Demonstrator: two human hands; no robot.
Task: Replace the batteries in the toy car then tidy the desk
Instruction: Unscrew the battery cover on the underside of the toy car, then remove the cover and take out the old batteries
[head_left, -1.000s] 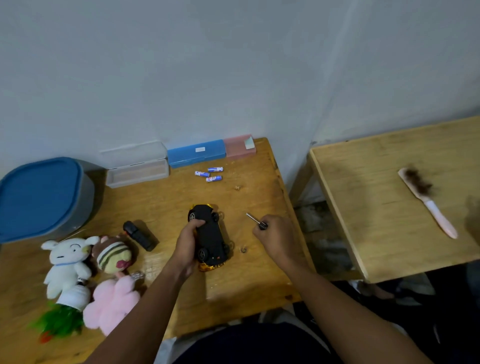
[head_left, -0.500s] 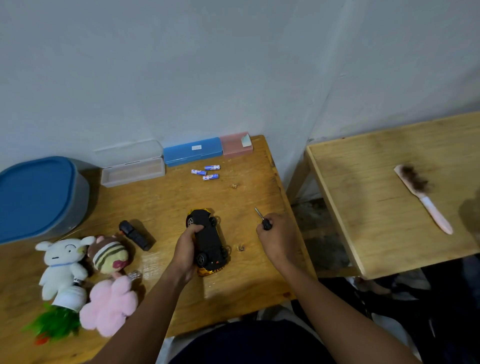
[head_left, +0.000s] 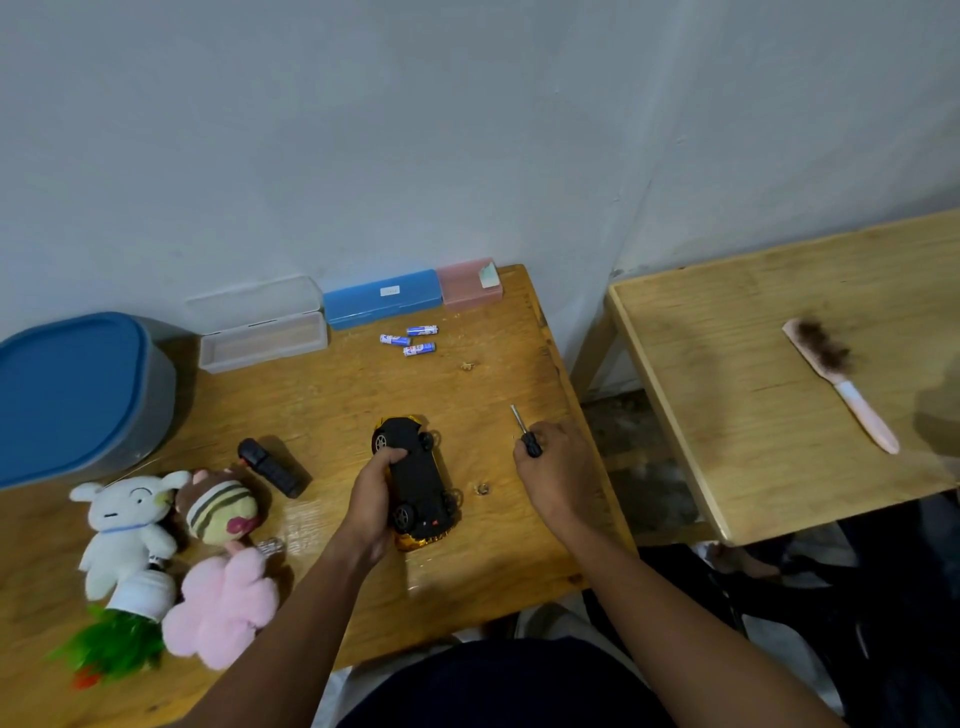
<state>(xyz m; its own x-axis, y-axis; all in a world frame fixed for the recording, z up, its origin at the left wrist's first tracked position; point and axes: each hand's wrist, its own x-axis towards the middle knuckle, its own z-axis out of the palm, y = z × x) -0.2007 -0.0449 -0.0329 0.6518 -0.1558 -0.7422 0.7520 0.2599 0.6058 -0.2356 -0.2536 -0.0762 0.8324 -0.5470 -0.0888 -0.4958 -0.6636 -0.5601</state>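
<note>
The toy car (head_left: 415, 478) lies upside down on the wooden desk (head_left: 337, 405), black underside up, gold body showing at its near end. My left hand (head_left: 371, 506) grips its left side. My right hand (head_left: 558, 467) is to the right of the car and holds a small screwdriver (head_left: 525, 432), its metal tip pointing up and away from the car. Three blue-and-white batteries (head_left: 410, 340) lie loose near the back of the desk. A black remote (head_left: 270, 467) rests left of the car.
Clear (head_left: 262, 332), blue (head_left: 382, 299) and pink (head_left: 469, 283) cases line the wall. A blue-lidded bin (head_left: 72, 395) stands at far left. Plush toys (head_left: 171, 535) and a green plant toy (head_left: 111, 644) crowd the near left. A second table (head_left: 769, 415) at right holds a pink brush (head_left: 836, 382).
The screwdriver tip has swung from pointing left toward the car to pointing up and away. My left hand keeps its grip on the car. The view shifted slightly.
</note>
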